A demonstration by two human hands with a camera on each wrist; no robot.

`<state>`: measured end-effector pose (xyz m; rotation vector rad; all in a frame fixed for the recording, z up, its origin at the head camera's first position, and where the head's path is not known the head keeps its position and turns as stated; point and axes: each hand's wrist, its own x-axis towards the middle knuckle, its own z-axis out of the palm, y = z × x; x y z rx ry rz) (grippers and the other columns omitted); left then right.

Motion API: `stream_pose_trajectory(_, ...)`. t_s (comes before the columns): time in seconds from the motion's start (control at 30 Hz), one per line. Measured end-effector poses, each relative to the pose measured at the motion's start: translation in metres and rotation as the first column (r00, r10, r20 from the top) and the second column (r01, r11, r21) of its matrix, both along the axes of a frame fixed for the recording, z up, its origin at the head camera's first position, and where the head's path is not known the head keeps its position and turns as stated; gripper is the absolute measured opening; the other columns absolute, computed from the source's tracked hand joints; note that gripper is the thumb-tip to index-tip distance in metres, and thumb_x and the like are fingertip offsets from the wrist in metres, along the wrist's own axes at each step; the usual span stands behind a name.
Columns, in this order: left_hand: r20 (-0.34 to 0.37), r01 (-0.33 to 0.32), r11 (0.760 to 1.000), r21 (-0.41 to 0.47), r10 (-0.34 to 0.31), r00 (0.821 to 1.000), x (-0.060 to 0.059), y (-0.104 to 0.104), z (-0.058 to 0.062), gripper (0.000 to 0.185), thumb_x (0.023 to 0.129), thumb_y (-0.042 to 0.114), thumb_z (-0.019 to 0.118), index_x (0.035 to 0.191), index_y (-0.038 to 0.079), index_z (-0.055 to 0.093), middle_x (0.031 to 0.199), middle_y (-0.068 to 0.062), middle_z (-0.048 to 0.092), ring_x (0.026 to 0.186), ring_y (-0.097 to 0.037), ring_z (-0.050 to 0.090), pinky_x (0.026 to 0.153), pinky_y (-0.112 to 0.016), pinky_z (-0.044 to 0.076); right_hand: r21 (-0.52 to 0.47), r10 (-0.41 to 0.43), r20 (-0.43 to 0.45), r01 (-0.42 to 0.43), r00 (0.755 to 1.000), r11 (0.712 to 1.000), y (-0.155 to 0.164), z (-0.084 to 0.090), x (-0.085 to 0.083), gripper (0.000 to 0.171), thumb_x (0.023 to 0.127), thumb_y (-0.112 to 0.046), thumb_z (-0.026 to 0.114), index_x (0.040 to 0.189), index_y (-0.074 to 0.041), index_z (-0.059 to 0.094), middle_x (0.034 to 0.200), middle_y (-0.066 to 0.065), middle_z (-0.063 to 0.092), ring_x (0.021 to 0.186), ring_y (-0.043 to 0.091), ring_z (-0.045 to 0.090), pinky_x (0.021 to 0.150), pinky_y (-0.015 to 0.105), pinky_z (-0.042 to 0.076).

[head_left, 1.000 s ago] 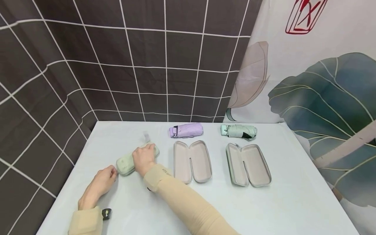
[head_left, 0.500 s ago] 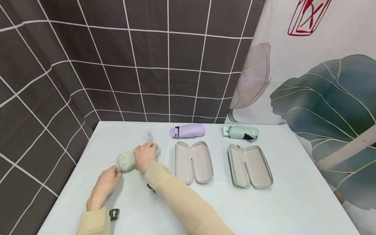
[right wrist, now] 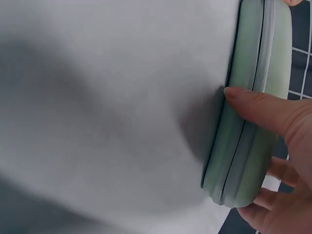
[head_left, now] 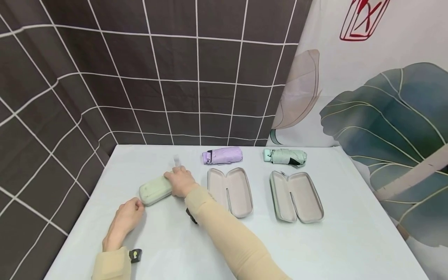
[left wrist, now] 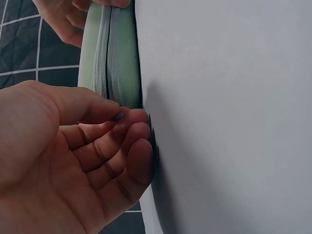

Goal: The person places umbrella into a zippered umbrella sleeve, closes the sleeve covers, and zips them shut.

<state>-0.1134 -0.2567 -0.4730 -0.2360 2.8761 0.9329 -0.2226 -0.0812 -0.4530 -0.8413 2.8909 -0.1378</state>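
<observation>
While right hand grips green case, open cases alongside, umbrellas behind.

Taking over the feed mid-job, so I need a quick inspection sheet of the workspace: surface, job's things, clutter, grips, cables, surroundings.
Surface: pale blue table cloth, flat, no spills seen.
Job's things: closed pale green hard zip case, lying flat on the table's left side.
Clutter: two open grey-lined hard cases; folded lilac umbrella and folded mint umbrella lying behind them.
Grips: right hand holds the case's far end, thumb on one side and fingers on the other; left hand loosely curled at its near end, fingertips against it.
Cables: nothing seen.
Surroundings: dark grid-pattern curtain behind and left; leaf-print hanging to the right.
</observation>
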Motion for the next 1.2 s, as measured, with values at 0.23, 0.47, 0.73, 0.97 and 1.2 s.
stream_pose_trajectory(0.23, -0.033, -0.005, 0.999, -0.039, 0.003, 0.999, -0.001, -0.002, 0.005, 0.019, 0.096, 0.010, 0.040, 0.085, 0.003, 0.053, 0.067, -0.007, 0.049, 0.061, -0.022, 0.047, 0.053, -0.034, 0.036, 0.013, -0.057, -0.035, 0.058, 0.998, 0.998, -0.006, -0.005, 0.005, 0.068, 0.073, -0.036, 0.086, 0.134, -0.032, 0.058, 0.122, -0.002, 0.058, 0.107, 0.020, 0.046, 0.086, 0.036, 0.044)
stream_pose_trajectory(0.47, -0.070, -0.006, 0.998, -0.055, 0.002, 0.998, -0.006, 0.005, 0.006, 0.020, 0.096, 0.008, 0.040, 0.080, 0.003, 0.052, 0.064, -0.008, 0.047, 0.059, -0.022, 0.045, 0.053, -0.034, 0.036, 0.053, -0.125, -0.095, 0.130, 0.988, 0.990, -0.014, -0.012, 0.009, 0.057, 0.077, -0.039, 0.080, 0.131, -0.035, 0.059, 0.117, -0.001, 0.060, 0.105, 0.024, 0.047, 0.087, 0.039, 0.042)
stream_pose_trajectory(0.73, -0.059, -0.012, 1.000, -0.011, 0.011, 0.998, -0.014, 0.010, 0.004, 0.023, 0.096, 0.008, 0.040, 0.091, -0.005, 0.058, 0.068, -0.009, 0.053, 0.058, -0.022, 0.048, 0.052, -0.033, 0.039, 0.079, -0.160, -0.171, 0.175, 0.972, 0.981, -0.022, -0.018, 0.016, 0.053, 0.079, -0.048, 0.076, 0.128, -0.033, 0.060, 0.110, 0.002, 0.061, 0.099, 0.024, 0.050, 0.086, 0.039, 0.043)
stream_pose_trajectory(0.97, -0.054, 0.014, 1.000, 0.025, -0.012, 0.998, -0.018, 0.017, 0.002, 0.020, 0.099, 0.009, 0.041, 0.088, 0.000, 0.055, 0.065, -0.006, 0.048, 0.057, -0.020, 0.045, 0.052, -0.033, 0.038, 0.089, -0.190, -0.211, 0.212, 0.959, 0.973, -0.026, -0.018, 0.023, 0.053, 0.081, -0.050, 0.073, 0.128, -0.030, 0.061, 0.110, 0.004, 0.061, 0.101, 0.025, 0.050, 0.087, 0.038, 0.043)
stream_pose_trajectory(1.2, -0.047, 0.012, 0.999, 0.048, -0.010, 0.999, -0.020, 0.021, -0.004, 0.017, 0.100, 0.008, 0.043, 0.091, 0.002, 0.056, 0.065, -0.004, 0.049, 0.057, -0.018, 0.045, 0.051, -0.032, 0.037, 0.118, -0.143, -0.186, 0.167, 0.972, 0.979, -0.020, -0.014, 0.026, 0.054, 0.085, -0.045, 0.070, 0.134, -0.027, 0.056, 0.114, 0.004, 0.059, 0.103, 0.024, 0.049, 0.088, 0.036, 0.044)
